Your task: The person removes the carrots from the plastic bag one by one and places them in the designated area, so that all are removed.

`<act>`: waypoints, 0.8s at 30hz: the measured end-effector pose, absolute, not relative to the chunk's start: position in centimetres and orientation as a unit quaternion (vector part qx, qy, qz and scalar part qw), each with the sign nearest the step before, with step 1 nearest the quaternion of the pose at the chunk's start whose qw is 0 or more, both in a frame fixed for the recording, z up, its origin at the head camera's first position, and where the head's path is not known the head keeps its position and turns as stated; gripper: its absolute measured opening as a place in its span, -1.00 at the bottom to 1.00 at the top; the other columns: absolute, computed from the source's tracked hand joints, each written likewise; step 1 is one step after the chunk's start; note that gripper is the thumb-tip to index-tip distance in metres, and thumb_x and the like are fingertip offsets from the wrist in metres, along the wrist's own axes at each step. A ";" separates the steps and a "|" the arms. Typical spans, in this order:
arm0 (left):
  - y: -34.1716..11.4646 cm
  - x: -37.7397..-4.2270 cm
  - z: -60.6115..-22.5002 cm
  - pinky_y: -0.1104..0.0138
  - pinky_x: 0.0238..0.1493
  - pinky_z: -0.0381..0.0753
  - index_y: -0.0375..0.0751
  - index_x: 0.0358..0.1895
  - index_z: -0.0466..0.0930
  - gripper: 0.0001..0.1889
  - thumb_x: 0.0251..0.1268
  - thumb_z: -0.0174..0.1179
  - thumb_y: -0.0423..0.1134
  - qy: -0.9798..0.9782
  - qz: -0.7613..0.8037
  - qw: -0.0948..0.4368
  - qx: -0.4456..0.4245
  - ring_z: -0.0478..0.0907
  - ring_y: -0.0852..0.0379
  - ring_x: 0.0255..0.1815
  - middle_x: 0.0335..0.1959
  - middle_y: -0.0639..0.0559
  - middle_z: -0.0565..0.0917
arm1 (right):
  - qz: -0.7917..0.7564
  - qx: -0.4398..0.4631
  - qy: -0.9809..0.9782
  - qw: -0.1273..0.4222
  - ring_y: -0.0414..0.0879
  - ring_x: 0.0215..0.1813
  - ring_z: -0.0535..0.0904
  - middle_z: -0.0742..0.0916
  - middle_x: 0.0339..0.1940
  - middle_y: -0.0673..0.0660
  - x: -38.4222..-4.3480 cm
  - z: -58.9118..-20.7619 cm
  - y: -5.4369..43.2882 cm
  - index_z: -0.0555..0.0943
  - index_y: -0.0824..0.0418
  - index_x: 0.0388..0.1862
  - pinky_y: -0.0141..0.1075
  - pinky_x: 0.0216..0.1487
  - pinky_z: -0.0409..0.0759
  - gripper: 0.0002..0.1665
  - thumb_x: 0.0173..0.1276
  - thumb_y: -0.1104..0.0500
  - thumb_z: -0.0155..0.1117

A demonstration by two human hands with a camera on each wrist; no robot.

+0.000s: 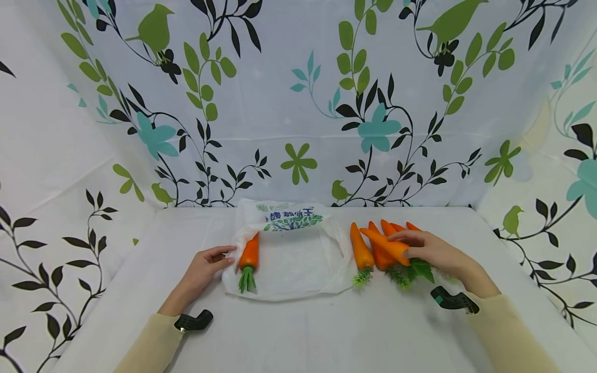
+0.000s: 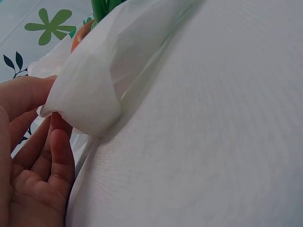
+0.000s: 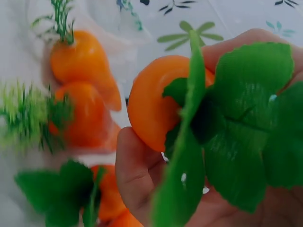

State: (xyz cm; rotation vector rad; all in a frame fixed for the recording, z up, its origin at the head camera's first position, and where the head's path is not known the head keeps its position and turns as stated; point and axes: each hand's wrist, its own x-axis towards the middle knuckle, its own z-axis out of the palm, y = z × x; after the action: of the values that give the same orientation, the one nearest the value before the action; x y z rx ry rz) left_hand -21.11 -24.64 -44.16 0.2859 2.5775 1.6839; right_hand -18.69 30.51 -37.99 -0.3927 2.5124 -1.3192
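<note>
My left hand (image 1: 205,272) pinches the left edge of a white plastic bag (image 1: 303,269) between thumb and fingers; the left wrist view shows the thin film (image 2: 90,94) folded at the fingertips. One toy carrot (image 1: 250,254) lies at the bag's left side, its tip under the film and its green stem toward me. On the right, my right hand (image 1: 431,251) grips another toy carrot (image 1: 384,245) by its thick end, tip pointing left and away. Broad green leaves (image 3: 248,118) on that carrot cover part of the hand in the right wrist view.
Several more toy carrots (image 1: 361,251) with green tops lie side by side right of the bag, beneath and beside the held one. A white cloth (image 1: 298,331) covers the table. Behind it hangs a leaf-and-bird patterned curtain (image 1: 261,124).
</note>
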 end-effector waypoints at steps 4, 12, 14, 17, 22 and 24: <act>-24.8 -21.1 -44.2 0.40 -0.24 0.38 -0.37 0.19 0.60 -0.62 0.36 0.27 -0.32 0.832 0.546 0.027 0.093 0.35 0.00 -0.14 -0.19 -0.14 0.48 | -0.457 -0.139 0.869 0.130 0.23 0.33 0.32 0.44 0.41 0.33 -18.7 -38.1 32.0 0.50 0.19 0.34 -0.07 0.19 0.41 -0.50 0.44 0.20 0.15; -24.6 -21.2 -44.3 0.40 -0.20 0.38 -0.34 0.20 0.61 -0.62 0.36 0.28 -0.31 0.831 0.547 0.028 0.094 0.34 0.00 -0.12 -0.14 -0.13 0.49 | -0.446 -0.121 0.881 0.101 0.24 0.29 0.34 0.39 0.43 0.37 -18.6 -38.1 35.0 0.46 0.23 0.38 -0.23 0.13 0.46 -0.51 0.50 0.20 0.09; -24.6 -21.2 -44.3 0.40 -0.20 0.39 -0.34 0.20 0.61 -0.62 0.36 0.28 -0.31 0.831 0.548 0.028 0.093 0.34 0.00 -0.11 -0.13 -0.14 0.50 | -0.438 -0.115 0.887 0.090 0.25 0.29 0.35 0.40 0.42 0.37 -18.5 -38.0 35.7 0.44 0.24 0.40 -0.16 0.14 0.47 -0.50 0.51 0.19 0.08; -24.6 -21.2 -44.2 0.40 -0.19 0.39 -0.35 0.20 0.61 -0.62 0.36 0.28 -0.32 0.830 0.549 0.029 0.091 0.34 -0.01 -0.10 -0.10 -0.16 0.50 | -0.430 -0.105 0.893 0.078 0.30 0.29 0.35 0.39 0.42 0.39 -18.3 -38.0 36.7 0.41 0.26 0.42 0.01 0.16 0.45 -0.47 0.53 0.15 0.09; -24.6 -21.1 -44.2 0.41 -0.18 0.40 -0.34 0.20 0.61 -0.62 0.36 0.27 -0.32 0.834 0.543 0.027 0.093 0.34 -0.02 -0.09 -0.06 -0.17 0.51 | -0.422 -0.083 0.901 0.062 0.34 0.28 0.34 0.37 0.42 0.40 -18.2 -37.9 38.2 0.37 0.28 0.43 0.11 0.15 0.40 -0.45 0.53 0.14 0.09; -24.7 -21.1 -44.2 0.41 -0.19 0.40 -0.35 0.20 0.61 -0.63 0.36 0.27 -0.32 0.834 0.543 0.026 0.094 0.35 -0.01 -0.10 -0.08 -0.16 0.51 | -0.420 -0.074 0.903 0.057 0.35 0.28 0.35 0.35 0.43 0.41 -18.2 -38.0 38.7 0.36 0.31 0.44 0.11 0.15 0.39 -0.44 0.54 0.14 0.08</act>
State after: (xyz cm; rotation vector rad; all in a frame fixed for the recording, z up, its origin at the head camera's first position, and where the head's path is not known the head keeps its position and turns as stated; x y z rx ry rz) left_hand -21.12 -24.68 -44.24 0.2911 2.5788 1.6776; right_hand -18.25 38.67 -37.97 -0.2236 2.7365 -1.2743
